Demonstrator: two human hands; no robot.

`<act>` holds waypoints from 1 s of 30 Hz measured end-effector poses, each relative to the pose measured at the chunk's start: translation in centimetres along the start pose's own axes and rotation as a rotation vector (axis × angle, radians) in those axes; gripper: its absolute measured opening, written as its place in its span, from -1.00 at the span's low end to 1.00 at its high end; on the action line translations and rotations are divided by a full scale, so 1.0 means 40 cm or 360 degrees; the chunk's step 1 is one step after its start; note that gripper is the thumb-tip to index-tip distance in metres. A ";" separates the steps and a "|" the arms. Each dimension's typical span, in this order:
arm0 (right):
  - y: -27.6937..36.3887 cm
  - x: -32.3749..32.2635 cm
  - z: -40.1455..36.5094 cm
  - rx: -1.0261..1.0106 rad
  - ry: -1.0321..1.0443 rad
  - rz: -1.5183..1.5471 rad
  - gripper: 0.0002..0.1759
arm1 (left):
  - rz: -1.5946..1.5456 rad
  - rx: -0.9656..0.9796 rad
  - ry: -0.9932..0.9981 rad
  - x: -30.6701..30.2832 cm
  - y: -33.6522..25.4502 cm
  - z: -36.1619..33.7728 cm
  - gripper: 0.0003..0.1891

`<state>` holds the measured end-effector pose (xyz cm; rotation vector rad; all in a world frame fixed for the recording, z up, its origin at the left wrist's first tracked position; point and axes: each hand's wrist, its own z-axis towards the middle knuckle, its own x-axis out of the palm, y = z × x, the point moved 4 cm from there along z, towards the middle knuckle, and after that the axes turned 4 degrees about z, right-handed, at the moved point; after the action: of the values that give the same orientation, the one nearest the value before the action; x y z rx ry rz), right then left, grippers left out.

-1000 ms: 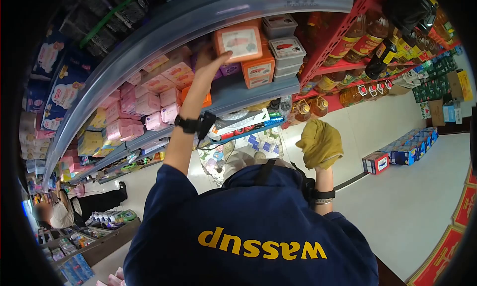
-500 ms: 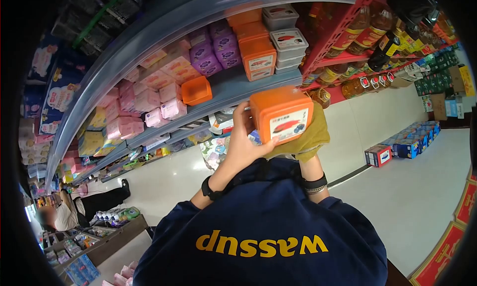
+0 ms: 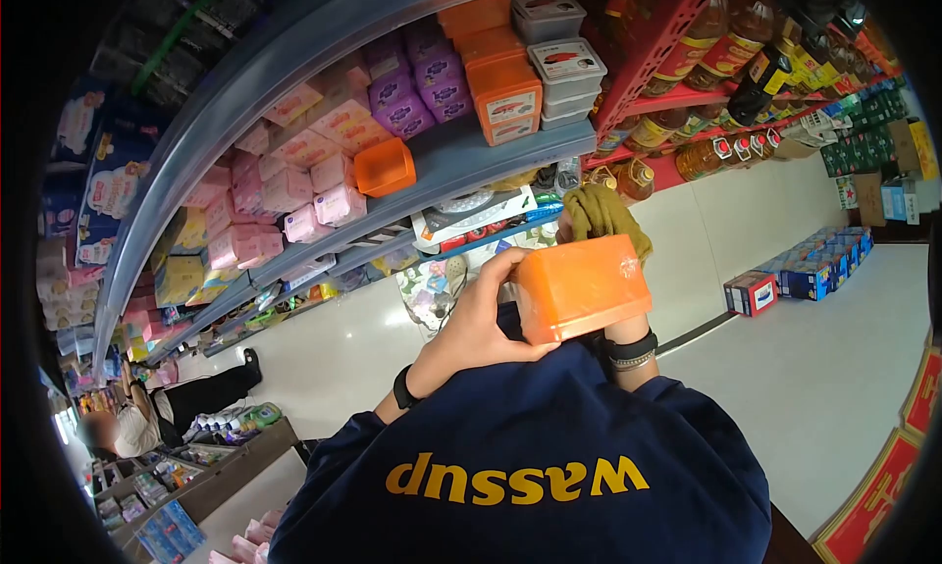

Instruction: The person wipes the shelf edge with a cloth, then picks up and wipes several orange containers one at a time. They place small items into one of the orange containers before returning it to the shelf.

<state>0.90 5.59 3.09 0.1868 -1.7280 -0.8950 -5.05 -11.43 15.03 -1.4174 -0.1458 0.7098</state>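
Observation:
My left hand [image 3: 478, 312] grips an orange plastic storage box [image 3: 586, 287] by its left side, thumb along the near edge and fingers at the far corner. Plain orange faces of the box are turned up toward me. Behind the box, an olive-green cloth [image 3: 606, 221] drapes over my right hand [image 3: 563, 230], which holds it up. Most of the right hand's fingers are hidden by cloth and box. Both hands are in front of my chest, below the shelf edge.
On the grey shelf [image 3: 446, 172] are a lone orange box [image 3: 385, 167], stacked orange boxes [image 3: 502, 88], clear-sided boxes [image 3: 567, 74], and purple and pink packs. Oil bottles [image 3: 702, 49] fill red shelving at right. Blue cartons [image 3: 810, 262] line the floor. A person [image 3: 167, 407] is at far left.
The orange box has come down closer to my chest and turned, so its picture label no longer shows. The cloth is now behind its far side.

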 end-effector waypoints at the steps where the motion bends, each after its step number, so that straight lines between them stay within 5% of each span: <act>1: 0.025 0.027 0.014 0.0005 0.0004 0.0000 -0.50 | 0.0006 0.0009 -0.0034 -0.005 -0.003 0.001 0.00; 3: 0.131 0.131 0.032 -0.0516 0.0840 -0.0482 -0.54 | 0.0198 0.0037 -0.0073 -0.023 -0.025 0.009 -0.03; 4: 0.168 0.153 0.030 -0.0514 0.0846 -0.0482 -0.54 | 0.0390 0.0066 -0.0108 -0.032 -0.033 0.013 -0.06; 6: 0.206 0.182 0.026 -0.0863 0.0679 -0.2392 -0.59 | 0.0527 0.0100 -0.0188 -0.043 -0.035 0.020 -0.08; 7: 0.193 0.167 0.019 -0.0861 0.0682 -0.2390 -0.59 | 0.0660 0.0134 -0.0258 -0.049 -0.038 0.022 -0.11; 9: 0.173 0.106 0.006 -0.0743 0.0283 -0.1897 -0.59 | 0.0650 0.0116 -0.0257 -0.050 -0.032 0.026 -0.11; 10: 0.182 0.141 0.005 -0.0169 0.0421 -0.1744 -0.55 | 0.0690 0.0093 -0.0234 -0.047 -0.027 0.028 -0.10; 12: 0.135 0.217 -0.013 -0.0543 0.0595 -0.1629 -0.52 | 0.0722 0.0072 -0.0204 -0.036 -0.028 0.030 -0.09; 19: 0.115 0.195 0.014 -0.0251 0.0528 -0.1567 -0.67 | 0.0797 0.0204 -0.0135 0.009 -0.067 0.020 -0.13; 21: 0.067 0.130 0.025 0.0119 0.0328 -0.0810 -0.72 | 0.0838 0.0251 -0.0023 0.028 -0.065 0.016 -0.14; 25: 0.030 0.084 0.036 0.0194 0.0333 -0.0453 -0.72 | 0.0665 0.0208 0.0094 0.027 -0.048 0.018 -0.14; 27: -0.013 0.101 0.041 0.0789 0.0482 0.0813 -0.70 | 0.0652 0.0085 0.0138 0.013 -0.022 0.007 -0.13; 28: -0.014 0.105 0.020 0.0871 0.0296 0.0930 -0.62 | 0.0237 -0.0004 -0.0001 0.001 0.003 0.000 -0.11; 29: 0.023 0.107 0.015 0.0238 0.0459 -0.0416 -0.59 | -0.0176 -0.0094 -0.0144 -0.010 0.028 -0.008 -0.09; 30: 0.022 0.123 0.004 0.0468 0.0270 0.0118 -0.58 | -0.0432 -0.0178 -0.0207 -0.010 0.047 -0.012 -0.10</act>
<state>-0.73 3.63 7.39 0.3796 -1.6888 -0.5517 -5.81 -12.06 13.32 -1.4235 -0.4766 0.5751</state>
